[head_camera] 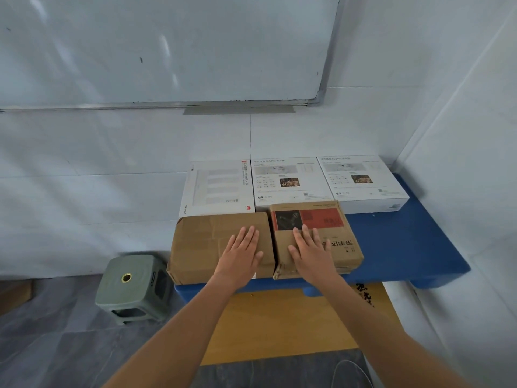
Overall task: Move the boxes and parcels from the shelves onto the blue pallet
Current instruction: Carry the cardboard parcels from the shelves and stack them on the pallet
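Note:
A blue pallet (405, 242) lies against the white wall. Three flat white boxes stand in a row at its back: left (215, 189), middle (291, 180), right (363, 180). In front of them sit a plain brown cardboard parcel (201, 245) and a brown box with a red and black label (330, 228), side by side. My left hand (242, 253) rests flat on the plain parcel's top, fingers straight. On the labelled box my right hand (310, 252) lies flat with fingers spread.
A green plastic stool (134, 287) stands on the grey floor left of the pallet. A yellow-brown board (279, 326) lies on the floor below the pallet's front edge. A whiteboard (167, 51) hangs on the wall above. The pallet's right part is bare blue.

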